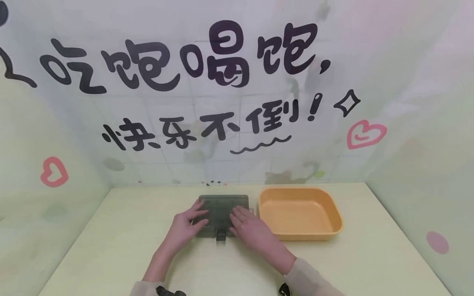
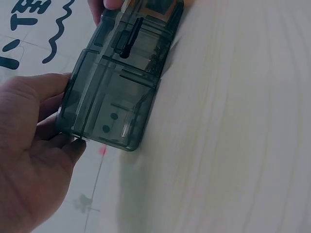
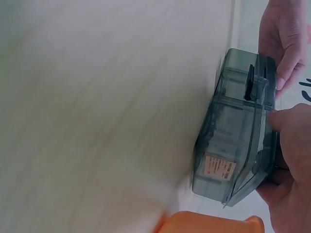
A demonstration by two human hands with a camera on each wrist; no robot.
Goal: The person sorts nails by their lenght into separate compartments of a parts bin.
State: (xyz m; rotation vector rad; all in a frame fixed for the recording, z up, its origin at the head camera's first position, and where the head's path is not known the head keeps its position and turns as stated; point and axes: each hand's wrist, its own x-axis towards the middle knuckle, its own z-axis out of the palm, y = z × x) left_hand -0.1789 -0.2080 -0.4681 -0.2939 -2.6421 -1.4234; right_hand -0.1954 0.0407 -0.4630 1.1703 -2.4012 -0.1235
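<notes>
A dark translucent plastic storage box [image 1: 221,205] lies on the table. Its front latch [image 1: 221,235] sticks out toward me. My left hand [image 1: 184,224] touches the left end, with fingers and thumb spread over the lid's edge. On the right part of the lid rests my right hand [image 1: 253,230], its fingers fairly straight and close together. Through the walls in the left wrist view, inner dividers [image 2: 133,77] and small items show. The right wrist view shows a printed orange label [image 3: 219,167] at one end. Whether the lid is fully down, I cannot tell.
An orange rectangular tray [image 1: 300,237] stands just right of the box. A printed wall sheet [image 1: 218,164] closes off the back of the pale wooden table [image 1: 229,271], with side panels at left and right. Dark straps [image 1: 168,292] sit at the sleeves.
</notes>
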